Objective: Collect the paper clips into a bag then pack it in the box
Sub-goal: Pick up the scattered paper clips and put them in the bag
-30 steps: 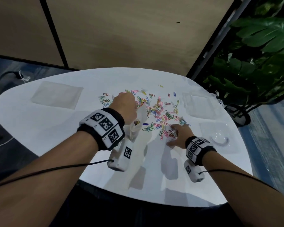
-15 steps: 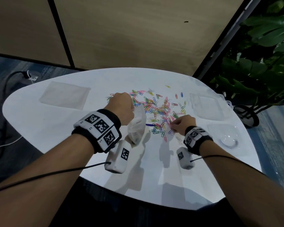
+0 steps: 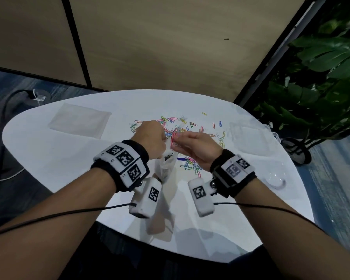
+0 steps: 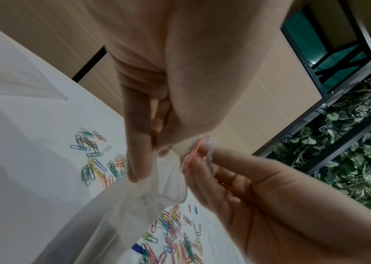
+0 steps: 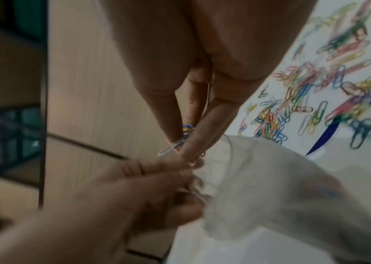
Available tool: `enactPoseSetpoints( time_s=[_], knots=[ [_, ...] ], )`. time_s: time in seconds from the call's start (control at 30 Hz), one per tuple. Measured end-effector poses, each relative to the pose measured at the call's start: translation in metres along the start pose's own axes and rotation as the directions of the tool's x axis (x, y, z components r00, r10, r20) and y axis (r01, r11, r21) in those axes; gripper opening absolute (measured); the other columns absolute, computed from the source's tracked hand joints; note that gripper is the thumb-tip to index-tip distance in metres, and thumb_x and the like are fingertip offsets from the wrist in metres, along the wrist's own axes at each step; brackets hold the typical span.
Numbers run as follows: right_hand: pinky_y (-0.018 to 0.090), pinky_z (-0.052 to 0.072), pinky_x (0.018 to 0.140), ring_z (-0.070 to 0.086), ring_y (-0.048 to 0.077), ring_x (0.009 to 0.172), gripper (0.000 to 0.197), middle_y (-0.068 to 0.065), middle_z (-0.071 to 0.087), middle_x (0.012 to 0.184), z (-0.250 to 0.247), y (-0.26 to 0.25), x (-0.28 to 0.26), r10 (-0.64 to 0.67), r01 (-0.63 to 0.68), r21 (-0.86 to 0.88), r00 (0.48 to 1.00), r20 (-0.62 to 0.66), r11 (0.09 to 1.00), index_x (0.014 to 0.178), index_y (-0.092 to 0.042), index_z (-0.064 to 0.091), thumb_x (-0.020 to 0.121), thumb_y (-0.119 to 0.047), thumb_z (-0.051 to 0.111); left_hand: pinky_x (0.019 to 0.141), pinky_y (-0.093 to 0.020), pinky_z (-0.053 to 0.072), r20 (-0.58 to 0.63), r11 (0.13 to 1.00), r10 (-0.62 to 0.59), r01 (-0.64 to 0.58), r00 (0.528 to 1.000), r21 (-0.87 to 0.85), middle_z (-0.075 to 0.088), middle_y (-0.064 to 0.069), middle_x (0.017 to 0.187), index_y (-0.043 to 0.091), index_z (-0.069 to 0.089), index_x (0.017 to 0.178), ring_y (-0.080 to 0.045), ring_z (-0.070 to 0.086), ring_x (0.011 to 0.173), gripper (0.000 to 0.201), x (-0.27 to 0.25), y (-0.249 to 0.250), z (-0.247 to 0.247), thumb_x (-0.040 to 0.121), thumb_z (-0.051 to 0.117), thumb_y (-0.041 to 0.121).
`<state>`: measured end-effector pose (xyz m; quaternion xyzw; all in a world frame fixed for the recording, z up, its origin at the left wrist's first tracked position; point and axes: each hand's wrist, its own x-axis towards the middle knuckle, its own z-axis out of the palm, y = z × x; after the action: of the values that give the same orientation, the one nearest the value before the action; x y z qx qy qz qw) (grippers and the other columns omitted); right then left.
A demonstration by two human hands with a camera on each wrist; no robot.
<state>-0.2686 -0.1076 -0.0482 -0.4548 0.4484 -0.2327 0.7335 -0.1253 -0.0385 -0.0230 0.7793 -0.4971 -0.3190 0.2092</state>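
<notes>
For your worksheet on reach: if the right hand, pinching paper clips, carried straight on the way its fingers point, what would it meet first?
Probably the left hand holding the bag's mouth open; depth is unclear.

Both forearms reach forward over the surface (image 3: 69, 158), raised off it, each wrist banded in black with white marker blocks. The left hand (image 3: 151, 141) is a curled grip, thumb and fingers pinching the rim of the bag (image 4: 157, 187) and holding its mouth open. The right hand (image 3: 194, 147) sits just beside it, fingertips (image 5: 189, 142) pressed together with the thumb around a small bunch of paper clips (image 4: 197, 150), held right at the bag's mouth, palm turned toward the left hand.
</notes>
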Motion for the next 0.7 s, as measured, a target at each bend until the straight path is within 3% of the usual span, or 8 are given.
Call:
enactPoseSetpoints(
  time_s=[0.07, 0.13, 0.27, 0.37, 0.5, 0.57, 0.7],
  knots=[
    [0.027, 0.061, 0.074, 0.069, 0.023, 0.071, 0.009, 0.018, 0.069, 0.083, 0.004, 0.008, -0.001, -0.06, 0.05, -0.22, 0.997, -0.041, 0.974, 0.093, 0.005, 0.069, 0.085, 0.001, 0.069, 0.078, -0.041, 0.063, -0.001, 0.999, 0.0, 0.0, 1.0, -0.034, 0.076, -0.02, 0.078, 0.008, 0.073, 0.086, -0.028, 0.076, 0.074, 0.025, 0.002, -0.002, 0.001, 0.083, 0.053, -0.007],
    [0.028, 0.061, 0.073, 0.069, 0.02, 0.069, 0.008, 0.012, 0.072, 0.078, 0.006, 0.015, -0.002, -0.174, 0.125, -0.478, 0.983, -0.059, 0.869, 0.083, -0.006, 0.073, 0.08, 0.001, 0.073, 0.077, -0.041, 0.063, -0.002, 0.998, -0.01, 0.009, 1.0, -0.068, 0.076, -0.017, 0.077, 0.004, 0.075, 0.091, -0.027, 0.076, 0.07, 0.023, 0.003, -0.003, 0.003, 0.084, 0.056, -0.007],
    [0.008, 0.039, 0.057, 0.056, 0.004, 0.061, 0.014, -0.002, 0.065, 0.072, 0.015, 0.021, -0.002, -0.323, 0.189, -0.818, 0.946, 0.004, 0.543, 0.089, -0.009, 0.077, 0.076, -0.004, 0.073, 0.076, -0.041, 0.064, 0.001, 0.997, 0.005, -0.005, 1.0, -0.081, 0.075, -0.014, 0.075, 0.006, 0.076, 0.094, -0.026, 0.076, 0.068, 0.026, 0.004, -0.001, 0.009, 0.083, 0.057, -0.008],
    [0.015, 0.038, 0.063, 0.057, 0.015, 0.068, 0.014, 0.003, 0.068, 0.076, 0.02, 0.021, 0.001, -0.343, 0.176, -0.905, 0.939, 0.036, 0.386, 0.087, -0.009, 0.078, 0.079, -0.005, 0.067, 0.074, -0.038, 0.064, 0.017, 0.996, 0.025, -0.023, 1.0, -0.088, 0.075, -0.016, 0.073, 0.006, 0.074, 0.095, -0.025, 0.076, 0.065, 0.026, 0.003, 0.0, 0.011, 0.087, 0.053, -0.007],
    [0.012, 0.039, 0.062, 0.057, 0.015, 0.073, 0.026, 0.008, 0.073, 0.089, 0.023, 0.022, 0.003, -0.309, 0.141, -0.893, 0.951, 0.003, 0.427, 0.102, -0.009, 0.076, 0.082, -0.002, 0.061, 0.074, -0.04, 0.064, -0.01, 0.997, 0.018, -0.019, 1.0, -0.079, 0.075, -0.016, 0.073, 0.005, 0.076, 0.093, -0.026, 0.076, 0.066, 0.024, 0.005, -0.003, 0.008, 0.088, 0.054, -0.004],
    [0.017, 0.042, 0.067, 0.058, 0.014, 0.072, 0.029, 0.008, 0.071, 0.087, 0.025, 0.023, 0.003, -0.269, 0.126, -0.902, 0.963, 0.012, 0.412, 0.105, -0.012, 0.076, 0.082, -0.003, 0.062, 0.076, -0.038, 0.064, -0.019, 0.997, 0.022, -0.023, 1.0, -0.076, 0.075, -0.014, 0.075, 0.006, 0.075, 0.095, -0.025, 0.076, 0.066, 0.024, 0.003, -0.003, 0.005, 0.089, 0.054, -0.003],
    [0.028, 0.048, 0.081, 0.053, 0.024, 0.076, 0.031, 0.01, 0.073, 0.092, 0.027, 0.017, -0.004, -0.159, 0.282, -0.942, 0.954, 0.255, 0.18, 0.103, -0.015, 0.076, 0.089, -0.004, 0.051, 0.08, -0.037, 0.063, -0.024, 0.998, 0.031, -0.032, 0.999, -0.052, 0.076, -0.015, 0.08, 0.005, 0.076, 0.098, -0.026, 0.075, 0.072, 0.027, 0.0, -0.006, 0.002, 0.084, 0.055, -0.006]
  ],
)
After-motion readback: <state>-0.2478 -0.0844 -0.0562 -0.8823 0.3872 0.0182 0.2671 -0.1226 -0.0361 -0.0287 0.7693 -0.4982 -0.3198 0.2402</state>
